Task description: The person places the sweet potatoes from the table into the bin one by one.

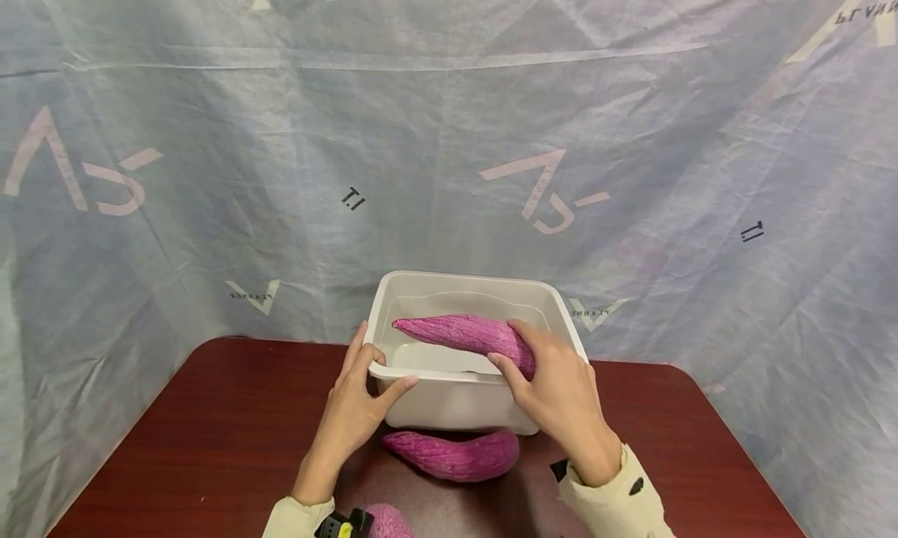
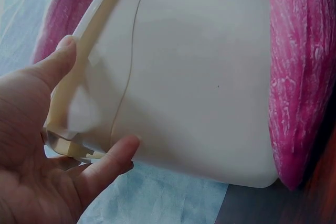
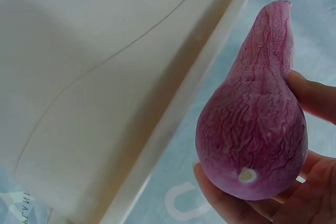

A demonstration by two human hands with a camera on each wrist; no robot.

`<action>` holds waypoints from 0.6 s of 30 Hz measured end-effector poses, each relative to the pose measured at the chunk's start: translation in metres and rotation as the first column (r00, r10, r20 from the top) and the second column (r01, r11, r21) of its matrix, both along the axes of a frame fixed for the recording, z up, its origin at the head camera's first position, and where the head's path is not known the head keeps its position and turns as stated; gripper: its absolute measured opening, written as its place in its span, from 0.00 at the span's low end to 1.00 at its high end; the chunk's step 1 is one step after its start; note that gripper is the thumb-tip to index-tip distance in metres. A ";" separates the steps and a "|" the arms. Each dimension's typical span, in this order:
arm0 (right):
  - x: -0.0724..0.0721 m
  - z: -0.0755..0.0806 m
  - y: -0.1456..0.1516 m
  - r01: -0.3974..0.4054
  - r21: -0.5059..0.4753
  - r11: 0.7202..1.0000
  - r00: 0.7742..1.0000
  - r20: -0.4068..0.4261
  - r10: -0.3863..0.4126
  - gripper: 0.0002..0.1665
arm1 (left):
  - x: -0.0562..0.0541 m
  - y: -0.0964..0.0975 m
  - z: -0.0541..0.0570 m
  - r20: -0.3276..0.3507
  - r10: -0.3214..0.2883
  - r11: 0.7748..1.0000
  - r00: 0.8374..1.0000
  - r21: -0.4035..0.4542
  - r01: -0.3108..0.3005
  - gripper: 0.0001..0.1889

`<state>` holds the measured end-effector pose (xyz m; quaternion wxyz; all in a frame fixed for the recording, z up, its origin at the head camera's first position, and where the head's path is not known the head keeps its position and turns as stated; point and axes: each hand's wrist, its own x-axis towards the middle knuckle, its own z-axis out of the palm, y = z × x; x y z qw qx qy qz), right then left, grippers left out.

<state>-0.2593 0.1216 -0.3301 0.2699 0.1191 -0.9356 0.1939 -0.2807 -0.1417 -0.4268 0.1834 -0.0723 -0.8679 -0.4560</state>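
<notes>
My right hand (image 1: 560, 382) grips a long, wrinkled purple sweet potato (image 1: 456, 331) by its thick end, over the front rim of a white plastic bin (image 1: 463, 398). Its tapered end points left above the inside of the bin. In the right wrist view, the sweet potato (image 3: 252, 129) shows its rounded end with a small pale spot, thumb and fingers on either side. My left hand (image 1: 354, 401) holds the bin's front left corner, thumb outside and fingers over the rim. A second, darker purple sweet potato (image 1: 456, 454) lies on the table just before the bin.
Part of another pink-purple piece (image 1: 388, 521) shows at the bottom edge, beside the left wrist strap. The bin stands on a dark red-brown table (image 1: 231, 429). Behind it hangs a grey-blue printed cloth (image 1: 421, 148), which also closes in both sides.
</notes>
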 end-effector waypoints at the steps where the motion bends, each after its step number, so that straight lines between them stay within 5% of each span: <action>1: -0.003 0.000 0.000 0.000 -0.003 1.000 1.000 0.004 0.000 0.31 | 0.000 0.000 0.000 -0.001 0.000 1.000 1.000 0.000 0.000 0.26; 18: -0.050 -0.016 0.005 -0.025 -0.050 0.998 0.997 0.077 0.029 0.30 | -0.001 0.000 0.000 -0.009 -0.004 1.000 1.000 -0.015 0.004 0.26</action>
